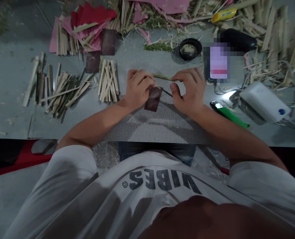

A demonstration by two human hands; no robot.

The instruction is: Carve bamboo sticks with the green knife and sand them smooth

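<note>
My left hand (140,87) has its fingers curled over a greenish bamboo strip (161,77) in the middle of the table. The strip's far end meets the fingertips of my right hand (190,89). A second thin, dark strip (166,92) runs from beneath my left fingers to my right thumb; whether the two strips join is hidden. Under my left fingertips lies a dark brown piece of sandpaper (152,101), and I cannot tell if they grip it. To the left, a small pile of cut bamboo sticks (108,81) rests close to my left wrist.
More sticks (63,91) spread at left, beside sandpaper squares (108,42) and red paper (92,15). A black bowl (190,49) stands beyond my right hand. At right are a green-handled cutter (232,114), a white box with a cable (264,101), a yellow tube (224,15) and bamboo scraps.
</note>
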